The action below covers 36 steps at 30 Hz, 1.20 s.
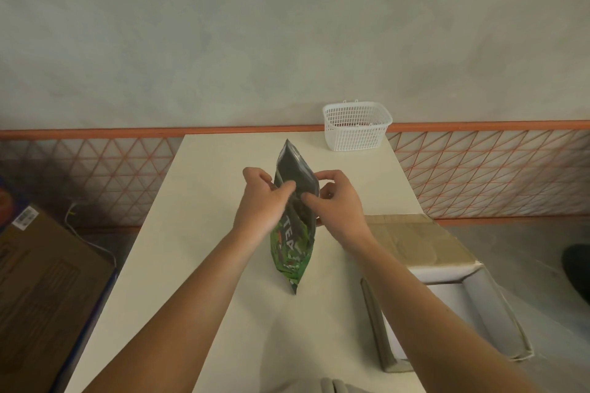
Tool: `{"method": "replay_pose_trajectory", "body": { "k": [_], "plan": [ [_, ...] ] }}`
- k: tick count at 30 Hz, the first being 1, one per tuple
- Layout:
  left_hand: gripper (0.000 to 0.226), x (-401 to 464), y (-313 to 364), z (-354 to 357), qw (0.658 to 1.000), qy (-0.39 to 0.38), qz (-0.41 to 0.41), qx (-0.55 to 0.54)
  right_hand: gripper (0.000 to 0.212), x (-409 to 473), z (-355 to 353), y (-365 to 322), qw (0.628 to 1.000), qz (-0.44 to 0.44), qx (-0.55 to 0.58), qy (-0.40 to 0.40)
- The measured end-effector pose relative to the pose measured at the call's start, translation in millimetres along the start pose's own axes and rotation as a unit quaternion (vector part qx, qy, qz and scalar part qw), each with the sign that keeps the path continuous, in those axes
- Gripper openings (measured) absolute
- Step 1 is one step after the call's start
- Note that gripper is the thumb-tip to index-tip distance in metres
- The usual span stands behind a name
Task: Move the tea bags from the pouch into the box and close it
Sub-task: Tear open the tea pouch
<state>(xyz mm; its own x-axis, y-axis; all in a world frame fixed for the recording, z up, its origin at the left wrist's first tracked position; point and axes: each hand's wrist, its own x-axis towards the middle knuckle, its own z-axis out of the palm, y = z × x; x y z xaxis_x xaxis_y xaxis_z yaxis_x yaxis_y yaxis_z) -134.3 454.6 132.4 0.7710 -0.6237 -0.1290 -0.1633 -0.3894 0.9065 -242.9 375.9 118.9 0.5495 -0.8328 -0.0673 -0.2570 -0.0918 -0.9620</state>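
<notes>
A green tea pouch (292, 249) with white "TEA" lettering stands upright in the middle of the white table (198, 233). Its dark mouth is pulled apart at the top. My left hand (260, 201) pinches the near left lip of the pouch, and my right hand (335, 201) pinches the right lip. No tea bags show inside the dark opening. An open cardboard box (453, 306) with a white inside sits at the table's right edge, its flaps folded outward; my right forearm crosses in front of it.
A white plastic basket (356, 126) stands at the far right corner of the table. A brown carton (41, 290) lies on the floor to the left, with a white cable beside it. A wall with an orange lattice pattern runs behind the table.
</notes>
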Motion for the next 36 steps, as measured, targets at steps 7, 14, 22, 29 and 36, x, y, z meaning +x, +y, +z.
{"method": "replay_pose_trajectory", "body": {
  "k": [7, 14, 22, 29, 36],
  "plan": [
    [0.042, 6.5, 6.5, -9.4, 0.997, -0.018, 0.001, 0.071, 0.041, 6.0, -6.5, -0.4, 1.0, 0.003, -0.027, -0.002],
    [0.033, 29.5, -0.8, -35.7, 0.985, 0.089, 0.075, 0.125, 0.029, 13.3, -29.0, -1.6, 0.998, 0.025, -0.026, 0.044],
    [0.035, 30.1, 6.4, -25.6, 0.966, 0.033, 0.076, 0.247, 0.022, 16.0, -14.1, -9.4, 0.99, -0.005, -0.143, -0.005],
    [0.011, 36.9, 11.0, -35.8, 0.94, 0.135, 0.106, 0.295, 0.016, 14.3, -25.0, -18.3, 0.979, -0.013, -0.194, 0.06],
    [0.013, 37.4, 9.4, -36.0, 0.943, 0.144, 0.163, 0.251, 0.013, 12.7, -25.1, -10.2, 0.985, -0.032, -0.164, 0.046]
  ]
}}
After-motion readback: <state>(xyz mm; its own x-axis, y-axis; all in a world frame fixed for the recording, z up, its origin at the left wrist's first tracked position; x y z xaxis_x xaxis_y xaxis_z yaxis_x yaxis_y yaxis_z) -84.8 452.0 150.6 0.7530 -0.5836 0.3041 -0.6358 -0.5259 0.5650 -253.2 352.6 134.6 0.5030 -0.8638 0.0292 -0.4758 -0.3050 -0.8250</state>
